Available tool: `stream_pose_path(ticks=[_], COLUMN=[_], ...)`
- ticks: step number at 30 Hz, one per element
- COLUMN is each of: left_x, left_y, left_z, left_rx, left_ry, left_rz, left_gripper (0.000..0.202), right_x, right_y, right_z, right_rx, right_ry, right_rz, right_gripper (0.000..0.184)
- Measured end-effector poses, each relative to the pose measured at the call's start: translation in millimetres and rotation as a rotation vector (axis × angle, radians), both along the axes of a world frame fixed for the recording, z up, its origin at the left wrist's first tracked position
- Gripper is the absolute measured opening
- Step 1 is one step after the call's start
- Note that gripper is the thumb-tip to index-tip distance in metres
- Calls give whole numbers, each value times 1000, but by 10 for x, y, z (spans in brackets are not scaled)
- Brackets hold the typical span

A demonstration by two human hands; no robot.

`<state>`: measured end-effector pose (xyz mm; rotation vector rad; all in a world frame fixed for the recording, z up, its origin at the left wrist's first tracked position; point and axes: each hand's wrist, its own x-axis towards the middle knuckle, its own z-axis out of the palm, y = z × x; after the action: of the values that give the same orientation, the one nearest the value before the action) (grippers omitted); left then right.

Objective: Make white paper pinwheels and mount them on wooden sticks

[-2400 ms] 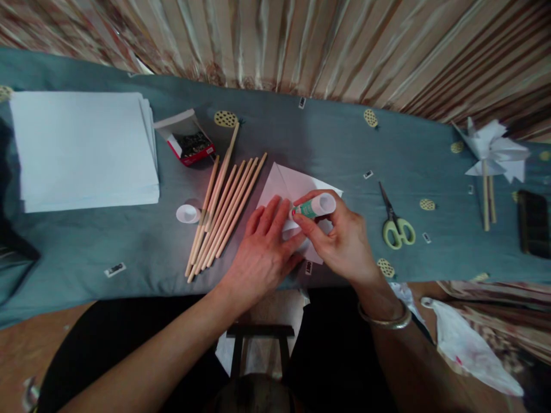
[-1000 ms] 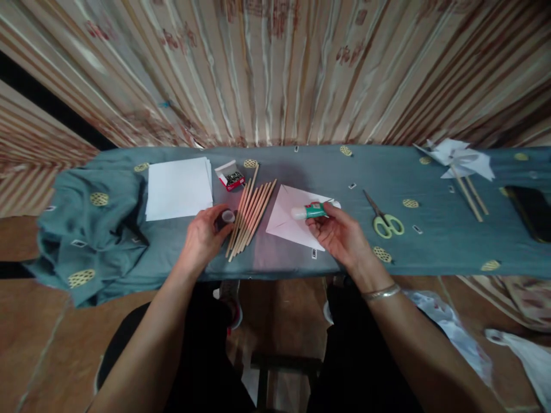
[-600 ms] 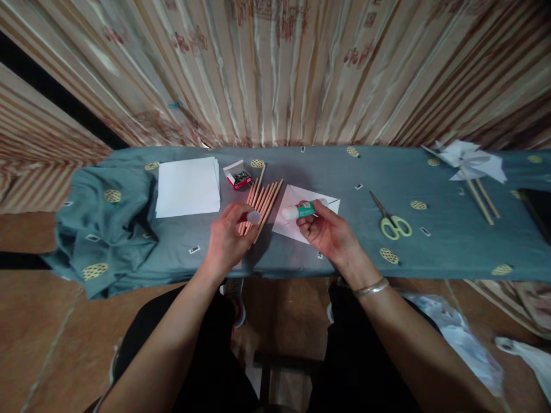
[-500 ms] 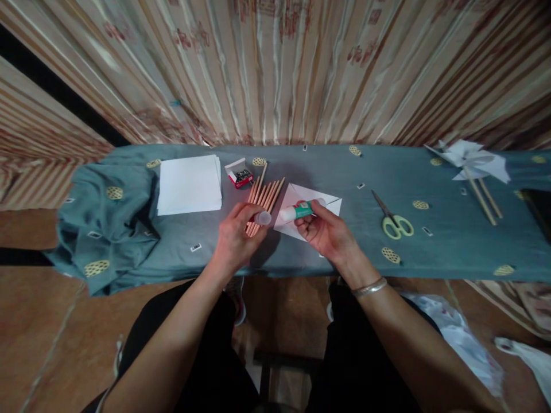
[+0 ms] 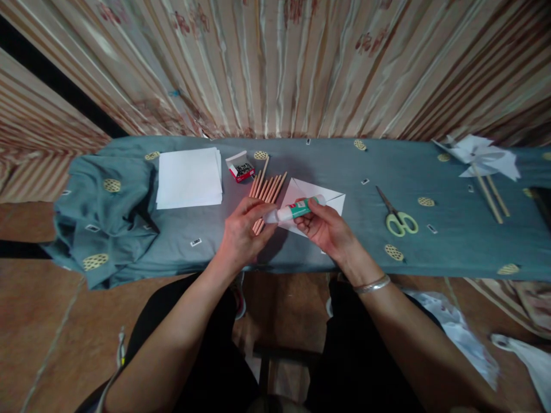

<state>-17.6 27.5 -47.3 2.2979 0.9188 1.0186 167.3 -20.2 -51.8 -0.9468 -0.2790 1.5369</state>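
Observation:
My right hand (image 5: pixel 323 226) grips a green and white glue stick (image 5: pixel 297 210) lying level above a folded white paper (image 5: pixel 321 197). My left hand (image 5: pixel 243 235) holds the white cap (image 5: pixel 270 216) at the stick's left end, fingers pinched round it. Both hands hover over the near edge of the table, which is covered by a teal cloth (image 5: pixel 301 166). A bundle of wooden sticks (image 5: pixel 267 189) lies just behind my left hand.
A stack of white paper (image 5: pixel 189 176) and a small open box of pins (image 5: pixel 241 168) sit at the left. Green-handled scissors (image 5: pixel 398 215) lie to the right, and paper pinwheels on sticks (image 5: pixel 482 160) at the far right. A striped curtain hangs behind. Plastic bags lie on the floor.
My left hand left the paper, picked up the cap beside the sticks and carried it right to the glue stick's end. The view pulled back from the table.

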Motion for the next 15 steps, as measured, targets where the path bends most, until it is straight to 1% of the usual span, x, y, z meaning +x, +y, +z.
stream_pose_path(ticks=[10,15], left_x=[3,1], left_y=[-11,-8], left_z=[-23,-50], left_rx=[9,37], left_ry=[14,5], left_rz=[-22,-14], left_gripper=[25,25], right_x=[-15,-54], right_y=[-23,-50], right_z=[-11,-25], right_rx=[46,108], right_ry=[-89,-123], right_rz=[17,25], right_gripper=[27,31])
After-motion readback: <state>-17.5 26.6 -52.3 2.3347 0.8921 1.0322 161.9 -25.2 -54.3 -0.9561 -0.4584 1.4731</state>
